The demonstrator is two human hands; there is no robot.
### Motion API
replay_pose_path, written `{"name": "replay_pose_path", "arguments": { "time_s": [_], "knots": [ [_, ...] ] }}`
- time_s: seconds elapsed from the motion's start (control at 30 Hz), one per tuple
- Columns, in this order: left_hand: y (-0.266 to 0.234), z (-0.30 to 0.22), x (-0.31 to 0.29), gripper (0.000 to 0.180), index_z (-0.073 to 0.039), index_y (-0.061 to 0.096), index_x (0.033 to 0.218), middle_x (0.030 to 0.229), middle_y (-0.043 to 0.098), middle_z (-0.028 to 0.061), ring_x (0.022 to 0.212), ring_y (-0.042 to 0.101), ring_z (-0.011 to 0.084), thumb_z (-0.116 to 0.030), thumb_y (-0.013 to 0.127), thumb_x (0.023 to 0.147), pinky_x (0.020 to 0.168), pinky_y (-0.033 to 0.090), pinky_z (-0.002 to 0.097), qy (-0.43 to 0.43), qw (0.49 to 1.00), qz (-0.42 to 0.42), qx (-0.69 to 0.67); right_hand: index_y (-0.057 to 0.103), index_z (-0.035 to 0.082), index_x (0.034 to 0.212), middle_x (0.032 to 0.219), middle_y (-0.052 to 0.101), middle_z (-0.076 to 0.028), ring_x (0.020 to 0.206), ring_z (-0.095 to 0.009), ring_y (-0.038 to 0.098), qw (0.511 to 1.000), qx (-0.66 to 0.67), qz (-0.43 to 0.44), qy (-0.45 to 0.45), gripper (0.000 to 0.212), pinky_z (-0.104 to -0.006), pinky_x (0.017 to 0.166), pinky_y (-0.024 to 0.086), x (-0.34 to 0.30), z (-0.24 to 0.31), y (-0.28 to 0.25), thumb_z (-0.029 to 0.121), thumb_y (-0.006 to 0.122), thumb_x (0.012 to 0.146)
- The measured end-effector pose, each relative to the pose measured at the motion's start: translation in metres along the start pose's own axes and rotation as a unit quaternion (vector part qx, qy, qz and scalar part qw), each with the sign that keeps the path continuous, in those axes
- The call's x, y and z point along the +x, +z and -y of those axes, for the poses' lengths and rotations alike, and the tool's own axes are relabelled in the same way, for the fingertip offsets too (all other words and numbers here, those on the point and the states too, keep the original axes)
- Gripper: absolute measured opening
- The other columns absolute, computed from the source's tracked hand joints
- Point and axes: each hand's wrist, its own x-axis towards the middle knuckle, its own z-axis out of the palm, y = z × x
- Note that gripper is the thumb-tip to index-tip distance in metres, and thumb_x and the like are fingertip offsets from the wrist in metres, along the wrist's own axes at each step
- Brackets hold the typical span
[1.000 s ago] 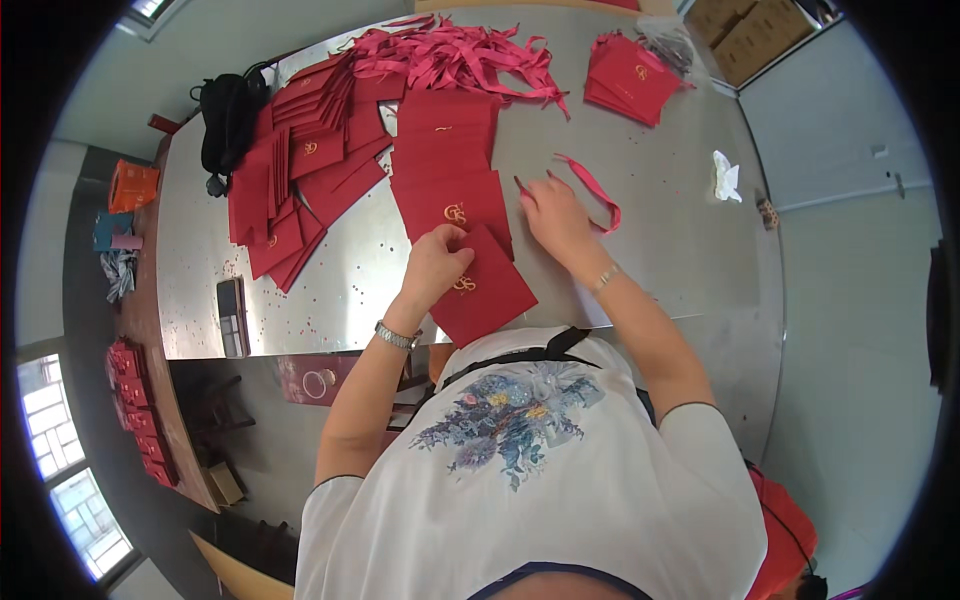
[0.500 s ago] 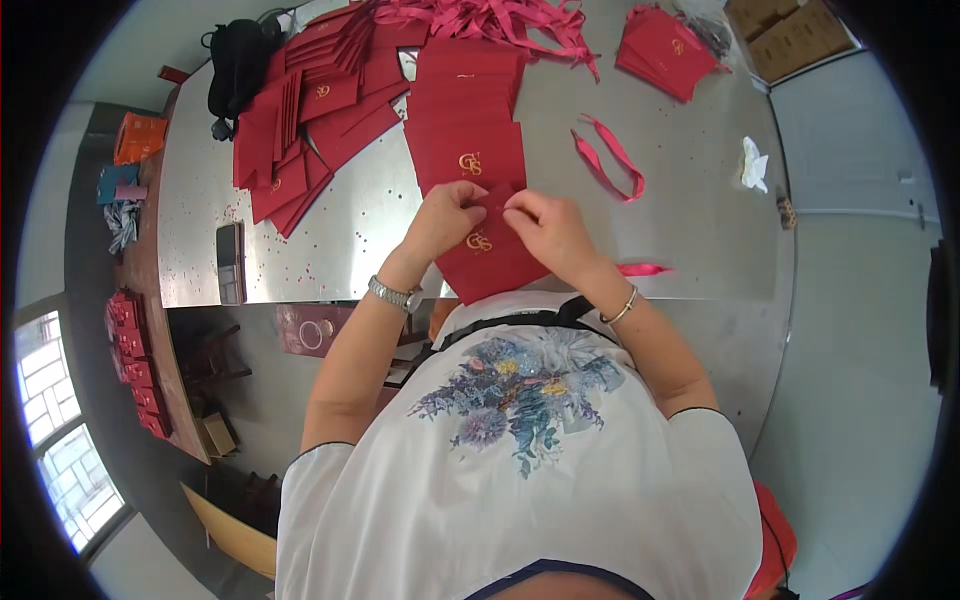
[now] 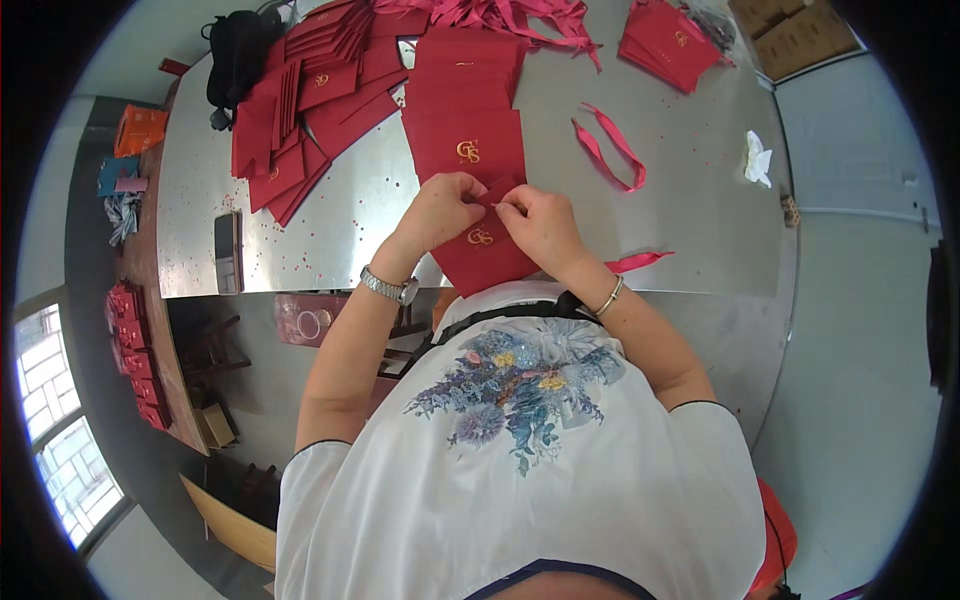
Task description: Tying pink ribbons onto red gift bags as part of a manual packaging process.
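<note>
A flat red paper bag (image 3: pixel 482 262) with a gold emblem lies at the table's front edge, against my shirt. Both hands meet over its upper edge. My left hand (image 3: pixel 447 212) is closed in a pinch on that edge. My right hand (image 3: pixel 541 226) is pinched too, its fingertips close to the left ones; what sits between them is too small to make out. A pink-red ribbon end (image 3: pixel 642 261) shows beside my right wrist, and my forearm hides where it leads. Just beyond my hands, a row of overlapping red bags (image 3: pixel 465 142) stretches away.
More red bags (image 3: pixel 322 85) are piled at the far left, below a black pouch (image 3: pixel 238 62). A phone (image 3: pixel 228 252) lies at the left edge. Loose ribbons (image 3: pixel 520 18) heap at the back. Rightward are one looped ribbon (image 3: pixel 612 150), a bag stack (image 3: pixel 672 45) and a crumpled tissue (image 3: pixel 757 160).
My hands stay pinched at the bag's upper edge, with only a slight shift of the fingers. The ribbon end by my right wrist now tilts upward. The whole view has shifted a little.
</note>
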Motion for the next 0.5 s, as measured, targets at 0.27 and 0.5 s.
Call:
{"name": "replay_pose_path", "arguments": {
  "time_s": [0.27, 0.5],
  "knots": [
    [0.013, -0.004, 0.001, 0.026, 0.003, 0.066, 0.098, 0.089, 0.067, 0.0215, 0.085, 0.067, 0.0321, -0.006, 0.064, 0.073, 0.076, 0.052, 0.0361, 0.036, 0.998, -0.033, 0.041, 0.062, 0.002, 0.076, 0.072, 0.064, -0.018, 0.070, -0.037, 0.063, 0.996, -0.072, -0.025, -0.035, 0.015, -0.0463, 0.062, 0.050, -0.004, 0.001, 0.004, 0.016, 0.063, 0.081],
    [0.018, 0.005, 0.003, 0.026, 0.003, 0.065, 0.098, 0.091, 0.067, 0.0216, 0.087, 0.066, 0.0346, -0.007, 0.061, 0.074, 0.078, 0.052, 0.0377, 0.050, 0.998, -0.048, 0.004, 0.060, 0.003, 0.078, 0.074, 0.063, -0.017, 0.069, -0.037, 0.062, 0.996, -0.069, -0.035, -0.050, 0.013, -0.0466, 0.063, 0.050, -0.001, -0.002, 0.003, 0.015, 0.061, 0.081]
  ]
}}
